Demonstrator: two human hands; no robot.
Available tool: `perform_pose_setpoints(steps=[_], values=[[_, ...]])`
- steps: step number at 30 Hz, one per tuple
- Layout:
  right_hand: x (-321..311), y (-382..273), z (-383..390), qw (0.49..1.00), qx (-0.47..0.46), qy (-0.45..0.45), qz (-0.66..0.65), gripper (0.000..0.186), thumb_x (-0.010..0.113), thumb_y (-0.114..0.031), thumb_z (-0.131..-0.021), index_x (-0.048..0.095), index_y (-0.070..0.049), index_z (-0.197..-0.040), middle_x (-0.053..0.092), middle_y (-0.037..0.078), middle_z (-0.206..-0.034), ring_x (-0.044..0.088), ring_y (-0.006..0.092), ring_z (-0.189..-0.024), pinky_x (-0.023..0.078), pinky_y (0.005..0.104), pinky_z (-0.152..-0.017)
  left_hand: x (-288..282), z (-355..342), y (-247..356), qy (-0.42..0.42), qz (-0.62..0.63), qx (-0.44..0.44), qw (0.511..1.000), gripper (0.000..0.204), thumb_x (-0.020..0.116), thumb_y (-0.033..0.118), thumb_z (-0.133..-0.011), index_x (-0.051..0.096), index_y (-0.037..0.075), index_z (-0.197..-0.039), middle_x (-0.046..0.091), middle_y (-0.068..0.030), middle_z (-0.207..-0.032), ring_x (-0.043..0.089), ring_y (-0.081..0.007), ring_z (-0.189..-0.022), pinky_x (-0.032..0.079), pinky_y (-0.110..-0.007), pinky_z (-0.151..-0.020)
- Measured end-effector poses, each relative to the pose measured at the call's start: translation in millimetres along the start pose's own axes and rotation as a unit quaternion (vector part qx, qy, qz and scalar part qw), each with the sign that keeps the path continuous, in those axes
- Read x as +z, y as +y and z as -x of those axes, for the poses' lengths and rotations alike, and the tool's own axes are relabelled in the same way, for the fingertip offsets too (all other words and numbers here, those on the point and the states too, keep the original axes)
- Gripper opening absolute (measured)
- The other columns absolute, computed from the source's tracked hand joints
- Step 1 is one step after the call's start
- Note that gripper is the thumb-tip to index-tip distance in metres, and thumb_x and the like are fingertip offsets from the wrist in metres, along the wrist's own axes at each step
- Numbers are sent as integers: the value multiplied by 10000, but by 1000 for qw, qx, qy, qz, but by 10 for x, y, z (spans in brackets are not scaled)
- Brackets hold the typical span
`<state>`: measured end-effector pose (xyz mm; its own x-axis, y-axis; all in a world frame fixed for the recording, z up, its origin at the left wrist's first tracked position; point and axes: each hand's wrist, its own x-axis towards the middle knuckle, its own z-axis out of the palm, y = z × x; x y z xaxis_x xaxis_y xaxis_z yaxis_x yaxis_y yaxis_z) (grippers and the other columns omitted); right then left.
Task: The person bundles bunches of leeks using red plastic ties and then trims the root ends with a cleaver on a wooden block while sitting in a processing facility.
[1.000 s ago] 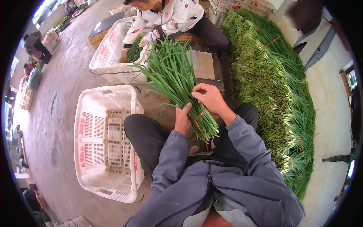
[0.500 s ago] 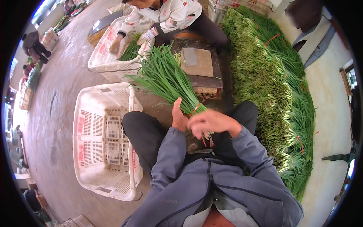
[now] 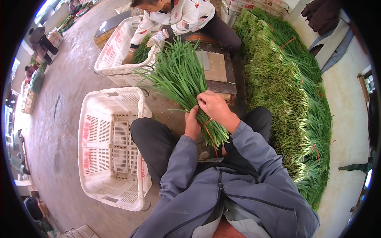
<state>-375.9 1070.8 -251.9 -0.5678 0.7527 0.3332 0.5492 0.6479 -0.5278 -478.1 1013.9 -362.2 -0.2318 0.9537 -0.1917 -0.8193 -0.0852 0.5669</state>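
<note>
A thick bundle of long green chives (image 3: 180,75) lies over my lap, leaves pointing up and away, cut stem ends towards me. A red tie (image 3: 206,122) circles it near the stems, one end hanging loose. My left hand (image 3: 193,123) grips the bundle from its left side, just above the tie. On top, my right hand (image 3: 216,105) has its fingers closed together on the chives, close to the left fingertips. One long leaf sticks out to the left of the bundle.
An empty white plastic crate (image 3: 143,158) stands left of my knee. Beyond it, a person (image 3: 186,18) reaches into a second crate (image 3: 119,69) holding chives. A low table (image 3: 224,87) with a board is ahead. A large stack of chives (image 3: 278,103) fills the right side.
My right hand has moved up from the stem ends to the leaves above the tie. The bundle has tilted more upright, and the left hand has shifted slightly. The other person leans further over their crate.
</note>
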Motion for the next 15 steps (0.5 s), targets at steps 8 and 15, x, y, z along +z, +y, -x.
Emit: perform_pose_setpoints(steps=[8,15], values=[[-302,-53,280,977,-52,-34,-202,92,722,-57,-871,671,-33,-945,666,79,-915,648,233,-814,523,342,-720,-126,-93,-37,10,28,-23,999,371,493,271,-1003,612,16,-1246,676,-102,-1192,669,-239,-1058,545,-404,-918],[-731,-385,493,708,107,-563,-413,211,717,-116,-926,701,-10,-1107,729,42,-932,677,117,-854,539,281,-782,-66,-67,5,2,18,-11,1000,433,464,320,-993,598,7,-1262,682,-125,-1184,671,-271,-1055,537,-424,-948]])
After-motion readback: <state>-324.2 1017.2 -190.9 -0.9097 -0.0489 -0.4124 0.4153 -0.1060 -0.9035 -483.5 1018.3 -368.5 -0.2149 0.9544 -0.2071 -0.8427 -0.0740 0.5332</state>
